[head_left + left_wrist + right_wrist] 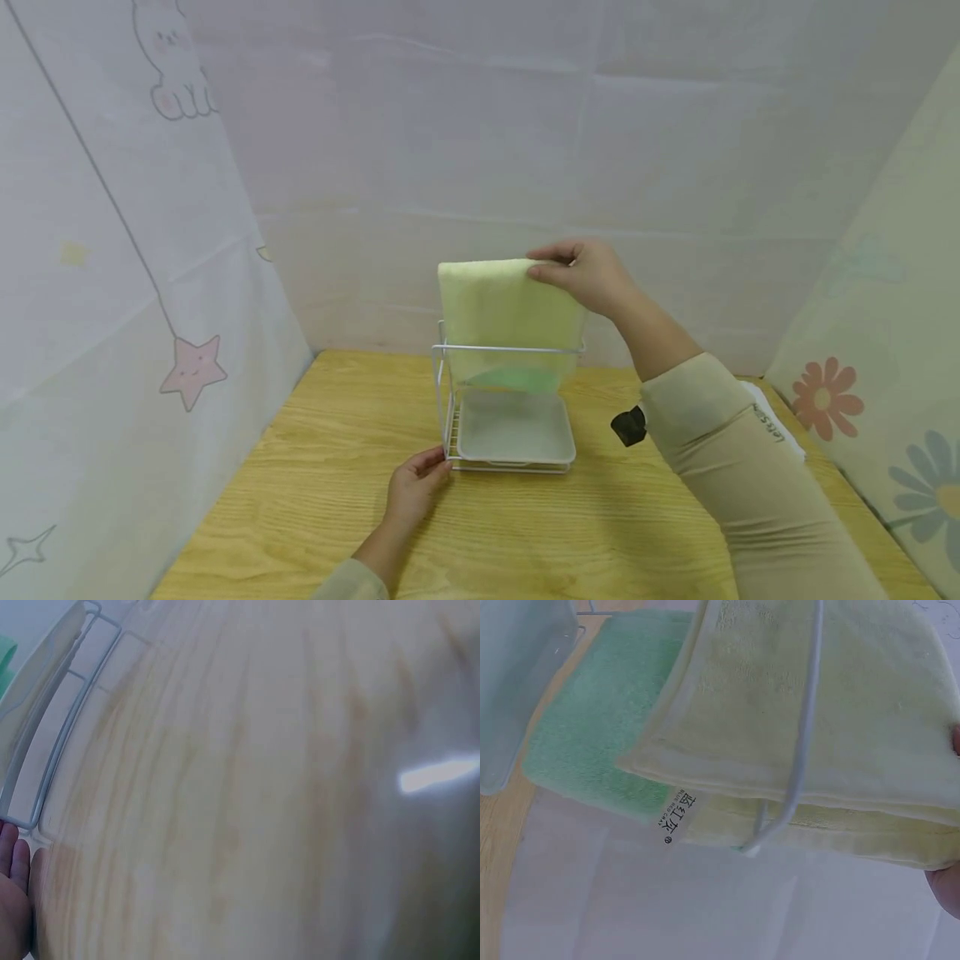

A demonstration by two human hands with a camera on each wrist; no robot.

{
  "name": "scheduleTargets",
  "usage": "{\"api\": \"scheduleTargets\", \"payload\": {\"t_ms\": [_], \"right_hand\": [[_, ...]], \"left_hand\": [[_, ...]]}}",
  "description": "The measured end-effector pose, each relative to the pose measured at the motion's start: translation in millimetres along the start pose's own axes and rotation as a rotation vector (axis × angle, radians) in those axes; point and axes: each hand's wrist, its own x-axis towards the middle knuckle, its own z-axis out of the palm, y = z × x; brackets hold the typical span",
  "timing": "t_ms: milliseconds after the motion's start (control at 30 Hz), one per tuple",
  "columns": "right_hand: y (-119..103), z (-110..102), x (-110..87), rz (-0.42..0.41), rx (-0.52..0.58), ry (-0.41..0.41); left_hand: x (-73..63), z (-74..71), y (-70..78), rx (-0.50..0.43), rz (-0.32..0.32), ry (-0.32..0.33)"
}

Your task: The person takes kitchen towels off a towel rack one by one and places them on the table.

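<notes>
Reading the head view as a clock face centred on the white wire rack (510, 348), the left hand (415, 490) is nearest, at seven o'clock on the wood-grained table (337, 517), its thumb and fingers gripping the rack's front corner low down. Just inward, a shallow white tray (517, 427) sits on the rack's base. At three o'clock, a small black device (628, 426) shows at the cuff of the right sleeve (757, 475), which partly hides something flat and white (782, 429) lying farther out along the same hour. Above the tray, toward twelve, a folded yellow towel (502, 308) stands up out of the rack, with an upper bar crossing in front of it. The right hand (588, 275), at one o'clock, pinches the towel's top right corner between thumb and fingers. Under the yellow towel's lower edge shows a green towel (604, 712) (the right wrist view catches a printed label (677, 814) beside it, reading "BLUE RED GRAY"). Farthest off hangs a pale cloth backdrop (420, 150), with a pink star (192, 371) at nine and an orange-red flower (840, 404) at three.
</notes>
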Motion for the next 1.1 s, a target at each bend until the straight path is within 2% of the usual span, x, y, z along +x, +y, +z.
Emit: {"api": "scheduleTargets", "payload": {"t_ms": [200, 300, 500, 667, 900, 1100], "right_hand": [[-18.2, -15.4, -2.9, -0.034, -0.006, 0.066], [-27.5, -26.0, -5.7, -0.051, -0.004, 0.105], [-46.6, -52.3, -17.0, -0.089, 0.062, 0.196], [-58.6, -71.7, -32.2, -0.071, 0.116, 0.206], [-48.9, -89.0, -52.7, -0.064, 0.192, 0.187], [-30.2, -102.9, -75.4, -0.047, 0.146, 0.195]], "left_hand": [[-0.4, 1.5, 0.9, 0.022, 0.007, 0.006], [-0.6, 2.9, 2.3, 0.026, -0.013, 0.018], [0.2, 3.7, 1.0, 0.054, -0.005, 0.031], [3.1, 3.8, 2.1, 0.046, -0.016, 0.038], [3.5, 4.8, 5.7, 0.046, -0.013, 0.028], [3.6, 3.2, 5.3, 0.067, -0.003, 0.018]]}}
